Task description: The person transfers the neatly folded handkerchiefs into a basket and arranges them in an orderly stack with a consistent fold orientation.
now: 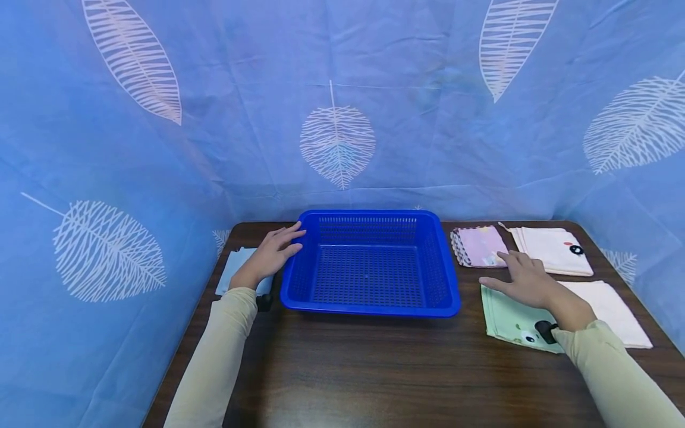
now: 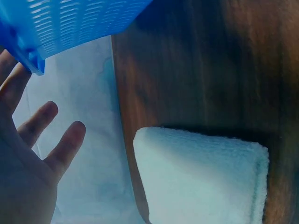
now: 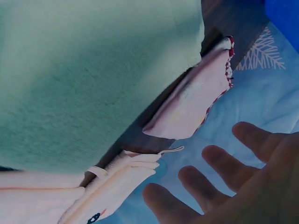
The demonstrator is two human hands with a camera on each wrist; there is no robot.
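Observation:
A blue plastic basket [image 1: 369, 311] with slatted walls sits at the far middle of the table. My left hand [image 1: 272, 254] is at its left rim, fingers spread, fingertips right by the edge. Below that hand lies a folded light blue towel [image 1: 230, 270], also seen in the left wrist view as a thick fluffy towel [image 2: 201, 179]. On the right, my right hand [image 1: 527, 284] hovers over a folded green towel [image 1: 503, 315] with its fingers apart and nothing in them. The green towel [image 3: 93, 84] fills much of the right wrist view.
Behind the right hand are a folded pink-purple cloth [image 1: 478, 242] with a checkered edge and a white towel [image 1: 551, 244] with a hanging loop. Another white towel [image 1: 610, 309] lies beside the green one. Blue leaf-printed curtains [image 1: 407, 137] enclose the dark wooden table [image 1: 374, 368].

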